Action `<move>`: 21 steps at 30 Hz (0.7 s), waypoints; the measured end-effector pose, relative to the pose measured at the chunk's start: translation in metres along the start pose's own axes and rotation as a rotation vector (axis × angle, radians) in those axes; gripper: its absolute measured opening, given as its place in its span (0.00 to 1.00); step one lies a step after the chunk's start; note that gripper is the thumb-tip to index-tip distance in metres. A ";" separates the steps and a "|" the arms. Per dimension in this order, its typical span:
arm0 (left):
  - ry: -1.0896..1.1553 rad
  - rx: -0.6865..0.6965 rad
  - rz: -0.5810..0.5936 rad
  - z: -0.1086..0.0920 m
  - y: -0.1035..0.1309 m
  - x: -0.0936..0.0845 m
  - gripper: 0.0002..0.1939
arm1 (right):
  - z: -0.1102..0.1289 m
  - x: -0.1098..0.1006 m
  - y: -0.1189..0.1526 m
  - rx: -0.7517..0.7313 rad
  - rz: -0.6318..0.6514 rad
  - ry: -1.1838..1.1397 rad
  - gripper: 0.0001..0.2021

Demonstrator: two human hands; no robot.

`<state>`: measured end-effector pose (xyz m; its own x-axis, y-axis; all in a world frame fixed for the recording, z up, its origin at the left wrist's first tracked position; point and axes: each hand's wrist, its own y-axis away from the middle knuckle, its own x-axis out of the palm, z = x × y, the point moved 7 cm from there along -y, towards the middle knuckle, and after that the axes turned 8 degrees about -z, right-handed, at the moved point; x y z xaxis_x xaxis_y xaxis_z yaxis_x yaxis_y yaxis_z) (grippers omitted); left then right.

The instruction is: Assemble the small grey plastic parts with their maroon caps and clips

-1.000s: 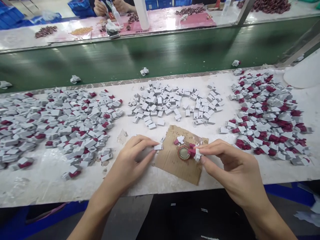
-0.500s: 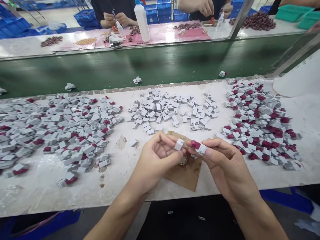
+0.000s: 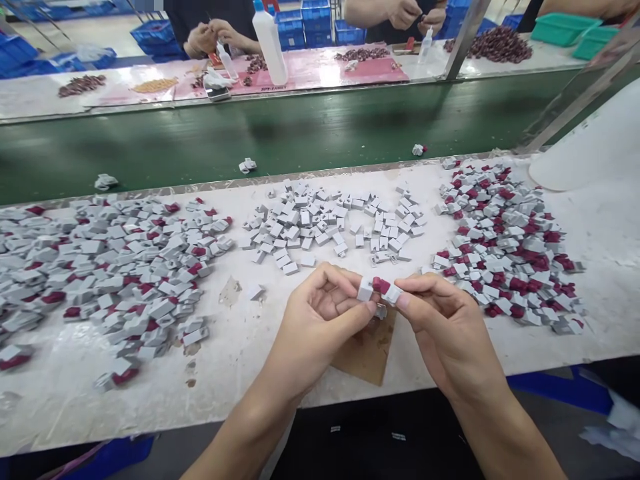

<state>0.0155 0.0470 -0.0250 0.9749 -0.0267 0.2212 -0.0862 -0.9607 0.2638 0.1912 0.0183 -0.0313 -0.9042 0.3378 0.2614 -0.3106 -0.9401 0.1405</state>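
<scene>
My left hand pinches a small grey block between thumb and fingers. In my right hand is a maroon and grey piece, its maroon end against the grey block. Both hands are over a brown sheet on the white table. Beyond them lies a pile of plain grey blocks. A heap of grey and maroon pieces spreads to the right, and a wider one to the left.
Behind the piles runs a green belt with a few grey pieces on it. Across it, hands of two people work near a white bottle. A white rounded object stands at the right, beside a metal post.
The grey block and the maroon end have come together between my hands. Pieces on the belt sit further left, and the whole view has shifted slightly.
</scene>
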 end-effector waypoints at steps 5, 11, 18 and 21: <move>-0.067 0.047 -0.044 -0.004 0.003 0.001 0.13 | -0.001 0.002 0.000 -0.031 0.030 -0.006 0.02; -0.108 0.122 -0.051 -0.012 0.013 0.002 0.06 | 0.006 -0.002 0.002 -0.078 0.073 0.023 0.04; -0.161 0.127 0.024 -0.016 -0.002 0.001 0.11 | 0.016 0.002 -0.004 -0.091 0.107 0.055 0.02; -0.138 0.089 0.092 -0.025 -0.011 0.001 0.08 | 0.021 0.005 -0.010 -0.093 0.123 0.069 0.02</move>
<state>0.0123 0.0647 -0.0037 0.9832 -0.1474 0.1076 -0.1638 -0.9729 0.1635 0.1965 0.0305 -0.0116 -0.9540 0.2186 0.2050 -0.2190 -0.9755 0.0211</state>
